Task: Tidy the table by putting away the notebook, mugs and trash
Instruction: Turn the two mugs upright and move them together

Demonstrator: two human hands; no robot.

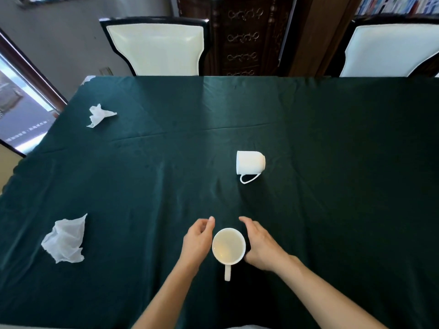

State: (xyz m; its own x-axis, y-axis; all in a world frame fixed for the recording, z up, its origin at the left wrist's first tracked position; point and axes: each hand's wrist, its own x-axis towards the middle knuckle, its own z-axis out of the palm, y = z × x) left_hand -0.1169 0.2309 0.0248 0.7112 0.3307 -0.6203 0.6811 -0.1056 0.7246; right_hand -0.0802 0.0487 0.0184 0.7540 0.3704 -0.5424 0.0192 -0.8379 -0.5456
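My hands sit low in the middle of the frame, one on each side of an upright white mug (228, 246) that stands on the dark green tablecloth (332, 186). Its handle points down toward me and its inside looks empty. My left hand (198, 241) is just beside the mug's left rim, fingers loosely curled and not closed on anything. My right hand (260, 245) cups the mug's right side with the fingers spread; I cannot tell whether the palm actually touches it.

A second white mug (250, 163) lies on its side right of centre, well apart from my hands, handle toward the bottom of the frame. A crumpled tissue (65, 239) lies at lower left, and a smaller crumpled tissue (98, 115) at upper left. Two white-backed chairs (155, 47) stand beyond the far edge.
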